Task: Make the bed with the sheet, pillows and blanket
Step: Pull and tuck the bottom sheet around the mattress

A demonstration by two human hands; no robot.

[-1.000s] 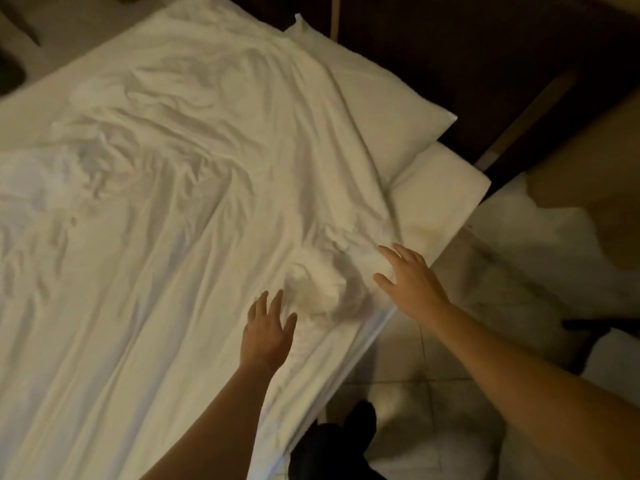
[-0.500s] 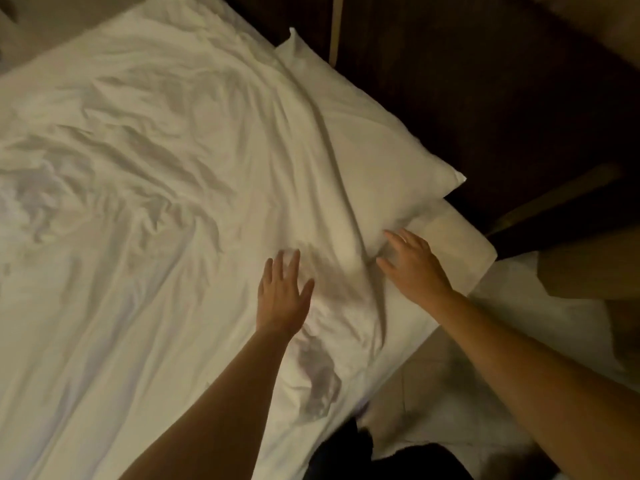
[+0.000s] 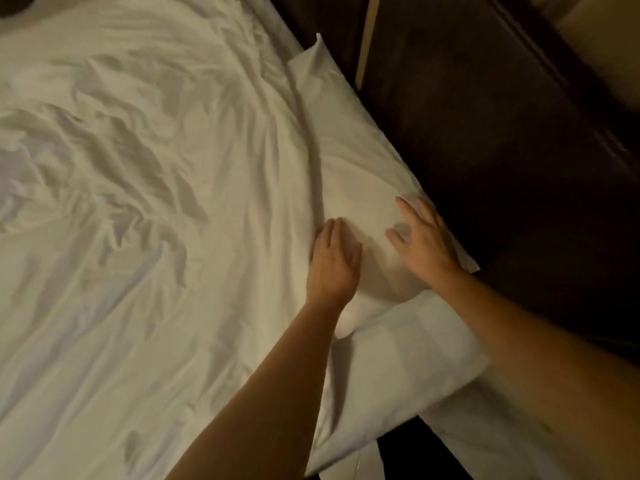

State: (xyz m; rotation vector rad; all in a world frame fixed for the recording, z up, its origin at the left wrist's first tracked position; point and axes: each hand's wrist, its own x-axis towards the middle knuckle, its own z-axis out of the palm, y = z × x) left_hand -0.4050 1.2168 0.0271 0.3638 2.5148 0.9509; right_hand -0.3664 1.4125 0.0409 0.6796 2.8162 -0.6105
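Observation:
A wrinkled white blanket covers most of the bed. Its right edge lies over a white pillow that runs along the dark headboard. My left hand rests flat, fingers together, at the blanket's edge where it meets the pillow. My right hand lies flat on the pillow's near end, fingers spread. Neither hand grips any cloth. The bare white sheet over the mattress corner shows below my right forearm.
A dark wooden headboard stands along the right side of the bed. A pale vertical strip runs down it near the top. White cloth lies on the floor by the bed's corner.
Both hands have moved up the bed from the blanket's lower edge onto the pillow. The bunched fold near the bed's edge has dropped out of sight. The view has closed in on the headboard.

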